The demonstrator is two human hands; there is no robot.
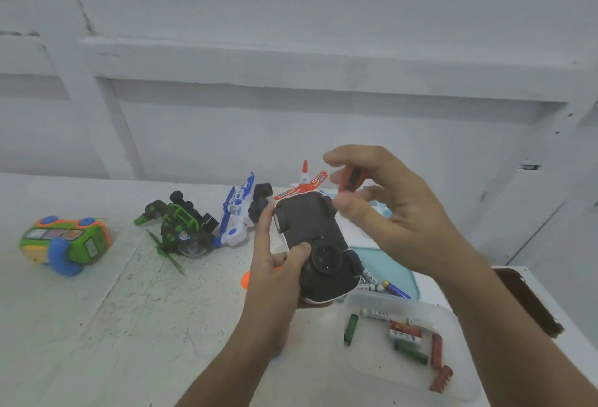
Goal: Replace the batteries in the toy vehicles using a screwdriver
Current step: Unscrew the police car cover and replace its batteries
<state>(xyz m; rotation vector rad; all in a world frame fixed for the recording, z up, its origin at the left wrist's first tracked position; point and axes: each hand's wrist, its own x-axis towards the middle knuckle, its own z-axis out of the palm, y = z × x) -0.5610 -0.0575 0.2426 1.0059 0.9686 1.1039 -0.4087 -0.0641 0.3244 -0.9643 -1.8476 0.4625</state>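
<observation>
My left hand (275, 264) grips an upturned toy car (315, 241), black underside up, thumb pressed on the underside near the round battery cover. Above the car's far end, my right hand (388, 209) pinches a small screwdriver (351, 180) with an orange and black handle between thumb and fingers. Its tip is hidden behind my thumb and the car. Loose batteries (406, 335) lie in a clear plastic tray (365, 371) at the lower right.
On the white table (129, 309) stand a green-orange toy car (64, 244), a dark green toy helicopter (181, 228), a blue-white toy (239, 215) and a red-white toy plane (304, 183). A teal box (394, 267) holds more batteries. An orange piece (246, 278) lies below my left hand.
</observation>
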